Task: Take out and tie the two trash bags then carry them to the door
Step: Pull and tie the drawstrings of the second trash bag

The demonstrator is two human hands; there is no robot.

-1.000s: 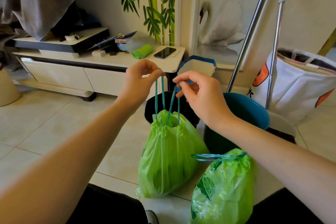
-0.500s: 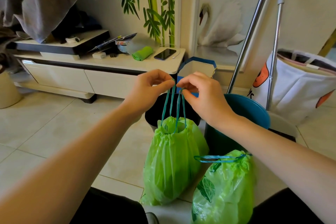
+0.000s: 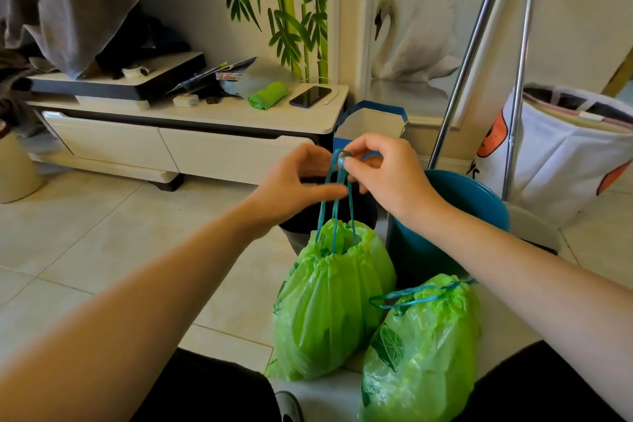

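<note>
Two green trash bags stand on the tiled floor in front of me. The left bag [image 3: 329, 301] has its mouth gathered, and its teal drawstrings [image 3: 335, 202] run up to my hands. My left hand [image 3: 294, 185] and my right hand [image 3: 383, 175] meet above it, both pinching the drawstring loops, which cross between my fingers. The right bag [image 3: 421, 349] stands nearer me, cinched, with its teal drawstring [image 3: 411, 296] lying loose across its top. Neither hand touches that bag.
A black bin [image 3: 308, 226] and a teal bin [image 3: 455, 209] stand just behind the bags. A low white cabinet [image 3: 191, 144] lies to the left, with a phone and a green roll on top. Mop poles [image 3: 469, 55] and a white laundry bag [image 3: 561, 154] are at the right.
My hands have come together from apart, bringing the two drawstring loops across each other. They also dropped lower, and the left bag's top has loosened a little.
</note>
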